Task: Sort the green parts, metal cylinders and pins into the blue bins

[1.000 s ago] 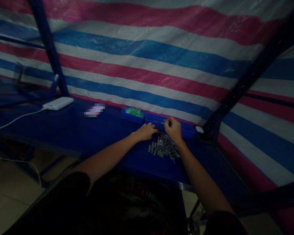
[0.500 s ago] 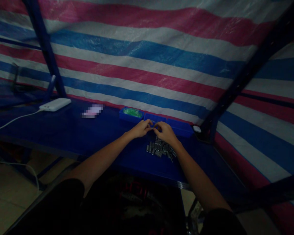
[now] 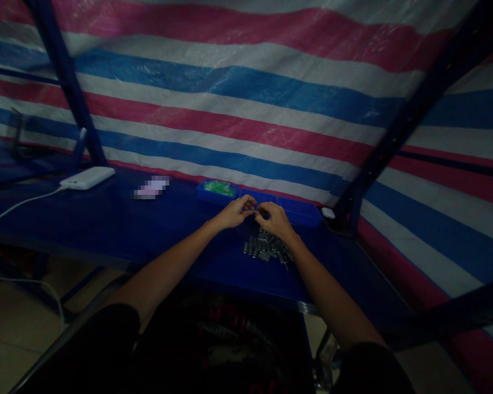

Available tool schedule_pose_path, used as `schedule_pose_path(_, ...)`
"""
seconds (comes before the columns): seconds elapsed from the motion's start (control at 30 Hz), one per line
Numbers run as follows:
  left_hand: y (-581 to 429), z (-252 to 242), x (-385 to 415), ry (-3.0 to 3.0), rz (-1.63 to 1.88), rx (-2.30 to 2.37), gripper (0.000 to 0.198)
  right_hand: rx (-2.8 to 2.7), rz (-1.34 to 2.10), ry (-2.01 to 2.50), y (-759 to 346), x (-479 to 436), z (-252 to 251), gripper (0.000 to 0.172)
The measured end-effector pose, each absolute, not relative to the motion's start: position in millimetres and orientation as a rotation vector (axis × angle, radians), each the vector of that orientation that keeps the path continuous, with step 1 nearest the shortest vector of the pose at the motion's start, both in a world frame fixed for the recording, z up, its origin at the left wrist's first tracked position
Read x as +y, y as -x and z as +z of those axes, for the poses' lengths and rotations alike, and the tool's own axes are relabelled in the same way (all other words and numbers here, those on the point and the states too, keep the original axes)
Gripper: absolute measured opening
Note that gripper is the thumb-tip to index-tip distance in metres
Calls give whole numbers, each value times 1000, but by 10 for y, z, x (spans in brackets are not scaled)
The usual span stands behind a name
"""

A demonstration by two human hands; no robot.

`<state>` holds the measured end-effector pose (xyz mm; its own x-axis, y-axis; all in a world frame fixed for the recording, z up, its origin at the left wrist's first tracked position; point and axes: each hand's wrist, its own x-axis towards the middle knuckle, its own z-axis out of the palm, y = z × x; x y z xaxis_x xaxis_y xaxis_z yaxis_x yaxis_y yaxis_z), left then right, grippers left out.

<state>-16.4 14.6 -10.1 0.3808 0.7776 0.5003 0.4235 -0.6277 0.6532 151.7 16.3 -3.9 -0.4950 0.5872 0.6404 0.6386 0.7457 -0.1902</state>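
1. Head view, hands: the left hand (image 3: 233, 212) and the right hand (image 3: 274, 219) are meeting fingertip to fingertip just above the table (image 3: 119, 227). The fingers of each are pinching together. The light is poor, so whether a small part is lying between them cannot be told, though the pinch suggests one.
2. Head view, work pieces: the pile of metal cylinders (image 3: 264, 250) is lying loose on the table, just below the right hand and partly under its wrist, near the front edge.
3. Head view, change: a second earlier the right hand was reaching into the long blue tray (image 3: 299, 213) while the left was resting flat beside the pile. Both have since been closing on one another, so the work is judged to be moving from picking up to two-handed handling at the fingertips. The pile is looking unchanged.
4. Head view, surroundings: a small blue tray of green pieces (image 3: 218, 190) is sitting just behind the left hand. A white power bank (image 3: 87, 178) with its cable (image 3: 20, 202) is lying well apart at the left, and a striped tarp (image 3: 246, 109) is hanging behind.
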Motion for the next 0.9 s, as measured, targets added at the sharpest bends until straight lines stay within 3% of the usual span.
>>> schedule_pose_path(0.43,154,-51,113,-2209,1201,1121,15,-2041,225,953,-1473,187,-82,25)
schedule_pose_path(0.63,158,-74,152,-2197,1179,1291,29,-2156,33,960,-1507,154,-66,27)
schedule_pose_path(0.73,143,-74,142,-2212,1105,1282,37,-2198,-88,917,-1514,137,-34,18)
schedule_pose_path(0.9,130,-118,77,-2464,837,1035,23,-1988,-260,971,-1607,109,97,25)
